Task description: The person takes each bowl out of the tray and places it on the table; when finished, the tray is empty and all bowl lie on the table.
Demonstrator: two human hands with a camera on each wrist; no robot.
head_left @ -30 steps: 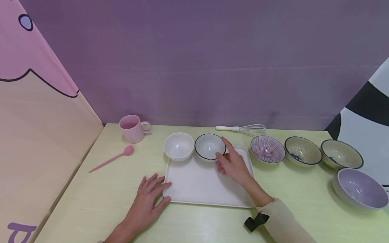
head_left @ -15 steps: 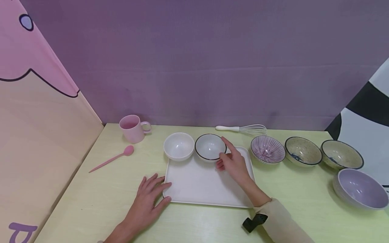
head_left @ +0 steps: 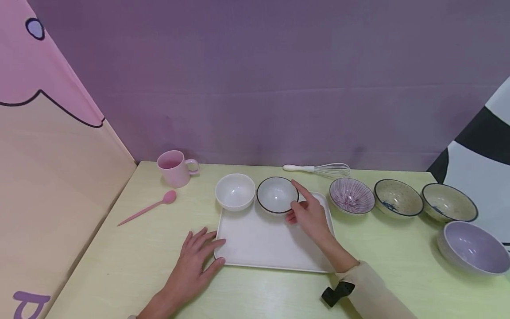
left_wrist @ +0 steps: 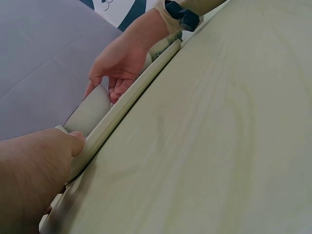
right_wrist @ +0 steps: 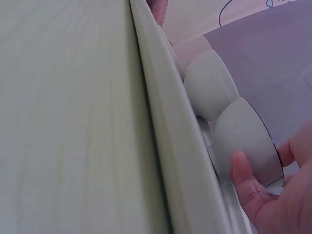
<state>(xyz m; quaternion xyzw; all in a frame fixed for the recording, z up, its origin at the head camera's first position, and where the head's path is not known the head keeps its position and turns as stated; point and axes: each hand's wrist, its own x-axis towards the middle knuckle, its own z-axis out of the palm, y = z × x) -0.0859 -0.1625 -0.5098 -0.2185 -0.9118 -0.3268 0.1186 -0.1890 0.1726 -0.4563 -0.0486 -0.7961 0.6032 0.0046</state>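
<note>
A white bowl with a dark rim [head_left: 276, 195] sits at the back of a white rectangular tray [head_left: 263, 252]. My right hand [head_left: 312, 219] holds this bowl from its right side, the thumb on the near wall and the index finger at the far rim. In the right wrist view, the thumb [right_wrist: 242, 168] presses against the bowl's outside. A plain white bowl [head_left: 235, 192] stands close on the left, over the tray's back left corner. My left hand [head_left: 193, 263] lies at the tray's left edge with fingers spread, fingertips and thumb touching its front left corner.
A pink mug [head_left: 174, 169] and pink spoon [head_left: 149, 208] lie left of the tray. Behind it is a whisk [head_left: 318, 169]. To the right stand a purple-striped bowl [head_left: 352, 196], two speckled bowls [head_left: 398, 198] and a lilac bowl [head_left: 474, 248]. A purple backdrop [head_left: 255, 88] rises behind the table.
The dark-rimmed bowl has shifted very slightly right and toward me along with my right hand, whose thumb has moved a little right. The left hand stays at the tray corner.
</note>
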